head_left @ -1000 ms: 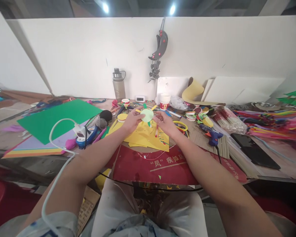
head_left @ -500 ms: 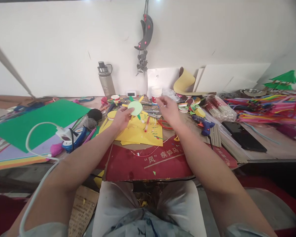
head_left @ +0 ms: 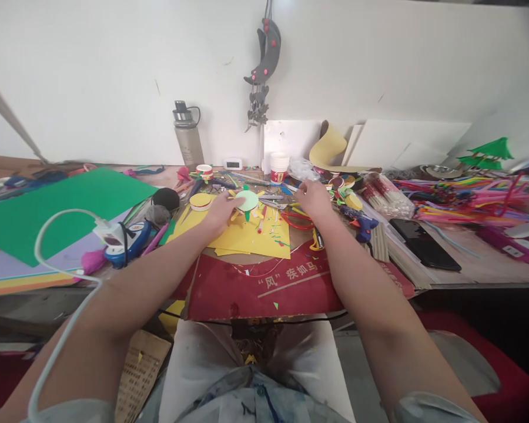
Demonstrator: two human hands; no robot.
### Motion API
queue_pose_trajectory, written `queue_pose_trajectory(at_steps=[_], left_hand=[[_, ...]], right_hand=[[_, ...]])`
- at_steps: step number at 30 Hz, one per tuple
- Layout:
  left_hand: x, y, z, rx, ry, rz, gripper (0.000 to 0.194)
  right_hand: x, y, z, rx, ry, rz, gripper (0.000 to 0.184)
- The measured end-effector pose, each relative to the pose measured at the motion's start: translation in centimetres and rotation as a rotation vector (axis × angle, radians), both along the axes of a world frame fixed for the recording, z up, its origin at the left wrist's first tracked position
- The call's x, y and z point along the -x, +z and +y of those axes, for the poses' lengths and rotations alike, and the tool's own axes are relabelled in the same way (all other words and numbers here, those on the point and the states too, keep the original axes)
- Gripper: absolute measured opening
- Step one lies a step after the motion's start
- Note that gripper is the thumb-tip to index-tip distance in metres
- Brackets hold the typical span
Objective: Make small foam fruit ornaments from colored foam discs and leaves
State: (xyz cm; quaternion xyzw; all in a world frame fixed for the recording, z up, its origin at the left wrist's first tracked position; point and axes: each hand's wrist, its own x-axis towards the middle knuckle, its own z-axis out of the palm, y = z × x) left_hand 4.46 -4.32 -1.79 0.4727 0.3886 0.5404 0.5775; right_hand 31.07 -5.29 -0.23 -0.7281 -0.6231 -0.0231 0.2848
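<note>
My left hand [head_left: 223,216] is closed on the edge of a pale green paper disc [head_left: 247,201] with green and yellow strips sticking out around its rim. The disc is just above or on the yellow paper sheets [head_left: 264,238]; I cannot tell whether it touches them. My right hand [head_left: 314,200] is over the cluttered right side, its fingers bent together near a thin pale stick [head_left: 290,187]. What lies between those fingertips is too small to make out. A yellow-topped round piece [head_left: 200,202] lies left of my left hand. Scissors with red handles [head_left: 297,221] are below my right hand.
A glue gun [head_left: 362,225] and a black phone [head_left: 424,244] lie to the right. Paper cups [head_left: 279,169] and a bottle [head_left: 188,138] stand at the back. A white cable [head_left: 66,323] crosses over my left arm. Red cardboard [head_left: 255,294] lies at the front edge.
My left hand has lowered the pale green disc toward the yellow sheets. My right hand has moved right and down, away from the disc. The view has shifted slightly.
</note>
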Motion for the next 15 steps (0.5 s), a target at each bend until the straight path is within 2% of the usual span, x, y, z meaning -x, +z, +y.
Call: queue_pose_trajectory(at_steps=[8,15], left_hand=[[0.4,0.2,-0.3,0.045,-0.178,0.136,0.032],[2.0,1.6,0.0,-0.034,-0.444,0.473,0.03]], right_hand=[[-0.3,-1.2,0.2,0.04,-0.077,-0.124,0.032],[1.4,-1.1,-0.3,0.113,0.054,-0.191,0.032]])
